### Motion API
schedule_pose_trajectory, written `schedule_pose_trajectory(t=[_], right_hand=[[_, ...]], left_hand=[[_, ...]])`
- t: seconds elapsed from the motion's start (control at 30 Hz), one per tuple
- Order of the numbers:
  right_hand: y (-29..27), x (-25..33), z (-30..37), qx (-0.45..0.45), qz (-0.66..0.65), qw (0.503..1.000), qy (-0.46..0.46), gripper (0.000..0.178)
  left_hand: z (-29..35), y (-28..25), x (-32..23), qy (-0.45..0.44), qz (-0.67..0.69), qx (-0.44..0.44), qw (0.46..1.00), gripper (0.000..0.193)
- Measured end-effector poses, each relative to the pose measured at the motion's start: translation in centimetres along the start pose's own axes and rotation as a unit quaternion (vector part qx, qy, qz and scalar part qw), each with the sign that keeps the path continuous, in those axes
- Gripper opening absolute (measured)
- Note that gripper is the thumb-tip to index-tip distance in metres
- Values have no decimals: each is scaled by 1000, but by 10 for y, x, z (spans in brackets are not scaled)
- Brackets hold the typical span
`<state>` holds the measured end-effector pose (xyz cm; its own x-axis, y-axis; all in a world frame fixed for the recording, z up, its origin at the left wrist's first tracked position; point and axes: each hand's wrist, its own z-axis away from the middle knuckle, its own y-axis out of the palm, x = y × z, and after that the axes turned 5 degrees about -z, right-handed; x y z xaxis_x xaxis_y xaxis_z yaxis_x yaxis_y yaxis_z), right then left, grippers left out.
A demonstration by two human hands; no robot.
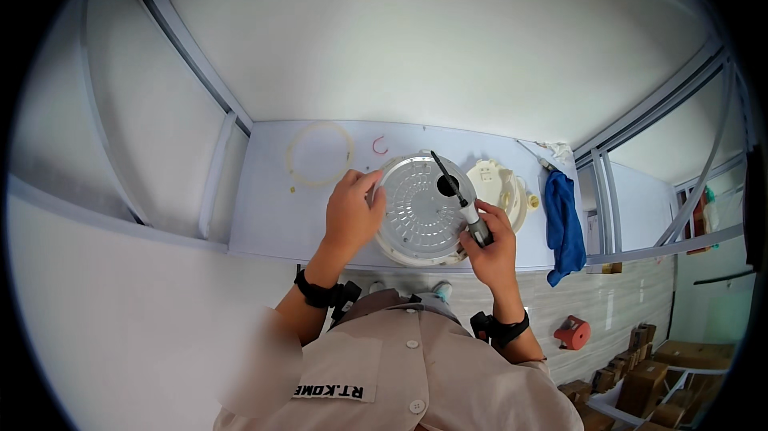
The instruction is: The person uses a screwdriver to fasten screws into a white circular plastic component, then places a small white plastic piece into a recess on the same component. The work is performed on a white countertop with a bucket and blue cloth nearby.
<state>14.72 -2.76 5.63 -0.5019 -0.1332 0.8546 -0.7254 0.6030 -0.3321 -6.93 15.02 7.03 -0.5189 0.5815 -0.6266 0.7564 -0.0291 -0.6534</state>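
pale-white worktop [268,211] carries a silver disc [408,227], set mid-span against its near edge; wider room runs toward the left edge. the left hand [354,211], fingers parted and seemingly holding nothing, is at the disc's left rim. nearer the tool, the right hand [494,245] has fingers closed around a screwdriver [475,224], its shaft slanting over the disc toward the far-left corner.

Here's the head fisheye, looking steeply down from above the left hand [354,211] and right hand [492,247], close enough to take in both forearms; table [264,211] beneath them, white wall [416,47] beyond, the wearer's shirt [400,371] behind, curving wide at the rim.
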Motion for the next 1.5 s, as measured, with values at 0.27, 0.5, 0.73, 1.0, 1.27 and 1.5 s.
schedule_pose_trajectory(t=[0.27,0.5,0.73,1.0,1.27,1.5], right_hand=[[5,-5,11,-1,-19,1000,17,32],[7,-8,13,-3,-13,1000,5,31],[9,-10,14,-1,-43,999,17,27],[2,-22,15,-16,-74,997,-26,28],[-8,-27,17,-72,-47,995,-50,30],[-18,-29,24,-48,-86,995,-17,31]], left_hand=[[3,3,5,-15,26,-4,1000,29],[6,7,10,-21,23,-4,999,29],[10,7,8,9,-22,-31,999,28],[11,-3,-9,115,-40,-132,984,22],[23,-1,-56,148,-45,73,985,18],[30,31,-64,175,-111,84,975,17]])
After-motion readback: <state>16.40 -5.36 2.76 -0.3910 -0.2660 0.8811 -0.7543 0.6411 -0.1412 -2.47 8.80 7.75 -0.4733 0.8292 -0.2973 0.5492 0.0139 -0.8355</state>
